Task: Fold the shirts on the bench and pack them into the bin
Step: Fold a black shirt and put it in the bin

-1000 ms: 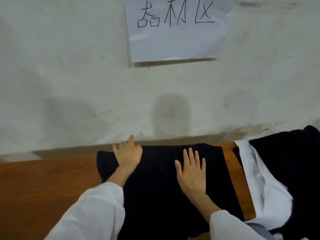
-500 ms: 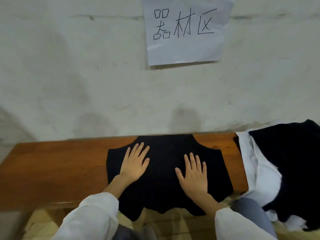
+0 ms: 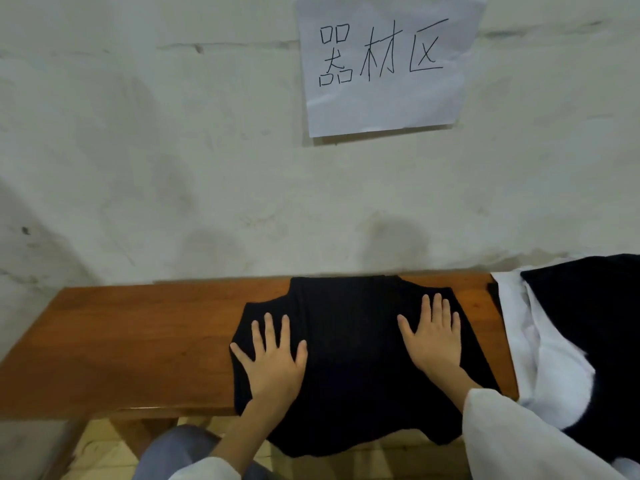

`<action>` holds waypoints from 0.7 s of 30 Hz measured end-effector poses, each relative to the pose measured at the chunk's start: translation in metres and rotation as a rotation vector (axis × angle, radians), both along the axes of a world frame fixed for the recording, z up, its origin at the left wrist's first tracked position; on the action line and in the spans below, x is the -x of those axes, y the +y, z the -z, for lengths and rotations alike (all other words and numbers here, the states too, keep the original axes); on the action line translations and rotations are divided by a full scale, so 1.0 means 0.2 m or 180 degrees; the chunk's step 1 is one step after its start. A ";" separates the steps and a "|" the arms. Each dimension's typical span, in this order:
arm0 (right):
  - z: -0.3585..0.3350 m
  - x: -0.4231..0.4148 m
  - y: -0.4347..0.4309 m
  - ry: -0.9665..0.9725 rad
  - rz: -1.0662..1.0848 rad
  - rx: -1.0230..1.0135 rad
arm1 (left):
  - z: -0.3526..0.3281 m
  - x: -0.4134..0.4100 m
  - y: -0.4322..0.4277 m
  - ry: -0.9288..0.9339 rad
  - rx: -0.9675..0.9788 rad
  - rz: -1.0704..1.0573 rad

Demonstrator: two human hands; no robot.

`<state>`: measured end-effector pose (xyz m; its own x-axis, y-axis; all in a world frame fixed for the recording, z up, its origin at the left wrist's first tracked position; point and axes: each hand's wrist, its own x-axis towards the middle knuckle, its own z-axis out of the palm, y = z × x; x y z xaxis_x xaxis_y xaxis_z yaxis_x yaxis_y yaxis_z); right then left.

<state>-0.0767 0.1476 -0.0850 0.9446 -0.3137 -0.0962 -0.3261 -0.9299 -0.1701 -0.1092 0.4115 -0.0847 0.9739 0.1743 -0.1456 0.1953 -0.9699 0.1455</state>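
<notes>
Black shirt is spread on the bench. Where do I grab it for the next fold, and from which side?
Pinch the hem that hangs over the bench's front edge, coming from the near side. It hangs free there, so fingers can likely get under it; the rest of the shirt lies flat on the wood.

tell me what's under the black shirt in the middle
The black shirt lies on the wooden bench, its near edge hanging off the front. Anything else beneath it is hidden by the cloth.
</notes>
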 end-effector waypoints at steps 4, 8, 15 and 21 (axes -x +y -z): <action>0.00 -0.11 -0.06 0.0031 0.0001 0.0036 | -0.01 -0.16 0.06 -0.0045 0.0081 -0.0286; 0.03 -0.08 -0.03 -0.0123 0.0164 -0.0076 | 0.00 -0.22 0.08 -0.0086 0.0092 -0.0334; 0.03 0.02 0.01 0.0015 0.0176 -0.0074 | -0.01 -0.14 0.12 -0.0007 -0.0017 -0.0118; -0.14 0.01 -0.08 0.0219 -0.0126 -0.0923 | -0.17 -0.18 0.15 0.0535 0.0305 0.0194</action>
